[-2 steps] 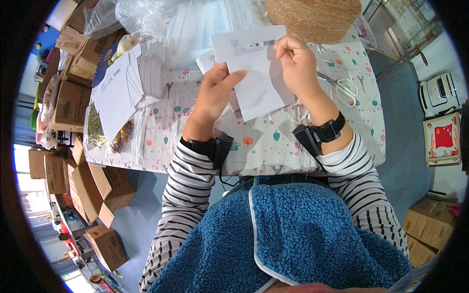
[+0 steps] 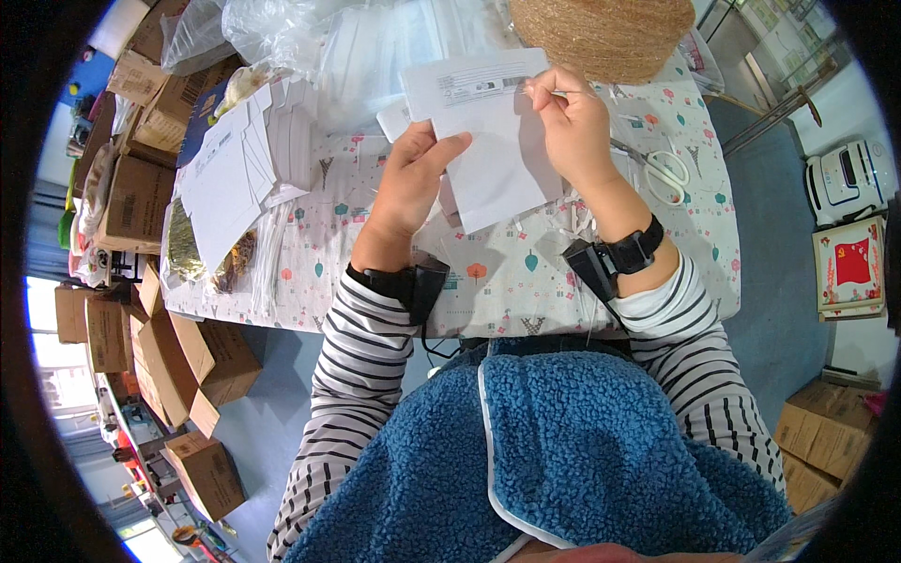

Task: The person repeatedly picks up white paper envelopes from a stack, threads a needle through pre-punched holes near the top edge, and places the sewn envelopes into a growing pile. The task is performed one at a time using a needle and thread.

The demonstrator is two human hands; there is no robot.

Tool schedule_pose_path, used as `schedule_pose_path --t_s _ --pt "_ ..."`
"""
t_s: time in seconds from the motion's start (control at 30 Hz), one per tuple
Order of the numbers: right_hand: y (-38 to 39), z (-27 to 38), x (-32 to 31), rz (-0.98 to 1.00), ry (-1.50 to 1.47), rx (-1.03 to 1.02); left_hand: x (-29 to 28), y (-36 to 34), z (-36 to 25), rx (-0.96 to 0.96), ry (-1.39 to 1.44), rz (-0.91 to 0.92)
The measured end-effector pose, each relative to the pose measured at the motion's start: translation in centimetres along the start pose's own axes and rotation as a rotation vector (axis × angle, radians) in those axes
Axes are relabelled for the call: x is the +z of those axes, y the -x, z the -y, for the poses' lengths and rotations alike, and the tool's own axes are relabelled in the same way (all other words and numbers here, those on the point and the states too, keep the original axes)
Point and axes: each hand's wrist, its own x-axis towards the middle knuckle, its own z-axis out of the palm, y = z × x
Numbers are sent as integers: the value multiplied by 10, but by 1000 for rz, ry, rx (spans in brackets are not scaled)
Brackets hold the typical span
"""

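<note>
I had my left hand (image 2: 415, 174) clamped on a printed sheet (image 2: 497, 174) over the table (image 2: 507, 305), right hand (image 2: 574, 127) pinching fingertips together at its edge, no clue if that paper stack (image 2: 221, 188) was done.

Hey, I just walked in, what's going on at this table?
Someone in striped sleeves holds a white printed sheet over a patterned tablecloth. The left hand grips its left side, thumb on top; the right hand is pinched at the upper right edge, though what it grips is unclear. White-handled scissors lie to the right, a stack of white papers to the left, and a large brown spool beyond.
</note>
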Motion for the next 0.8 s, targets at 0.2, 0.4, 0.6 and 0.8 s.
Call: schedule_pose_path --t_s 0.2,0.4,0.6,0.8 --pt "2 1 5 33 -314 30 4 3 -3 -105 158 -107" --pt "-3 -2 -1 85 -513 77 -2 3 -7 -109 313 -83" --pt "-3 1 -2 166 -513 114 -5 4 -7 -94 396 4" --pt "-3 4 -3 204 -513 112 -2 4 -7 -87 390 -11"
